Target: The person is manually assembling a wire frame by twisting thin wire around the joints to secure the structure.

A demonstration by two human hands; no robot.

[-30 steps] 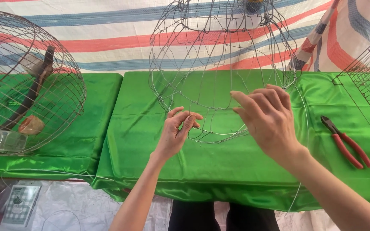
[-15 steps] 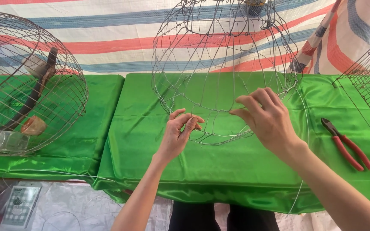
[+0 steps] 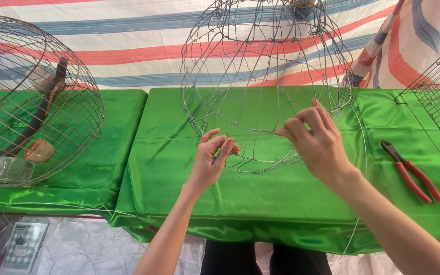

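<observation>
Head view shows the wire frame hanging above the green surface, both hands at its lower rim. Left hand has fingers pinched together on a thin strand; right hand grips a rim wire. Springy wire could slip, whip free and prick fingertips, or the frame could swing.

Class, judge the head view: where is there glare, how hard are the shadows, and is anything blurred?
Head view: soft, even light, with sheen streaks on the green cloth; shadows faint; both hands and the wire frame sharp; straight edges bow slightly toward the picture's sides.
</observation>
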